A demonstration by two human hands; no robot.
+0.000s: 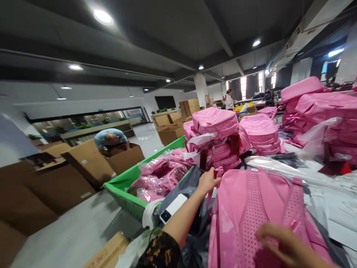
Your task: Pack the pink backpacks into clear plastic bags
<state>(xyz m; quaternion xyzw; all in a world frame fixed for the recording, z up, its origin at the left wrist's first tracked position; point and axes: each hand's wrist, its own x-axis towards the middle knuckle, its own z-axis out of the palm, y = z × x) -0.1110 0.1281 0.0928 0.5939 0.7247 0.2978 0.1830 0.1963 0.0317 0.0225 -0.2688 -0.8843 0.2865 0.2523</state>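
Note:
A pink backpack point(252, 201) lies in front of me with its padded, perforated straps facing up. My left hand point(208, 181) is at its upper left corner, fingers closed around a pink strap point(219, 172). Over the lower right of the backpack hovers my right hand point(290, 243), smeared by motion; whether it touches the fabric cannot be made out. A white phone point(174, 207) rests on dark material beside my left forearm.
Stacked pink backpacks point(216, 123) stand behind, with more piled at the right point(329, 111). A green bin point(125, 182) holds plastic-wrapped pink bags point(161, 171). Cardboard boxes point(55, 190) line the left, where a person point(110, 137) bends into one. Clear plastic and papers point(340, 216) cover the table's right.

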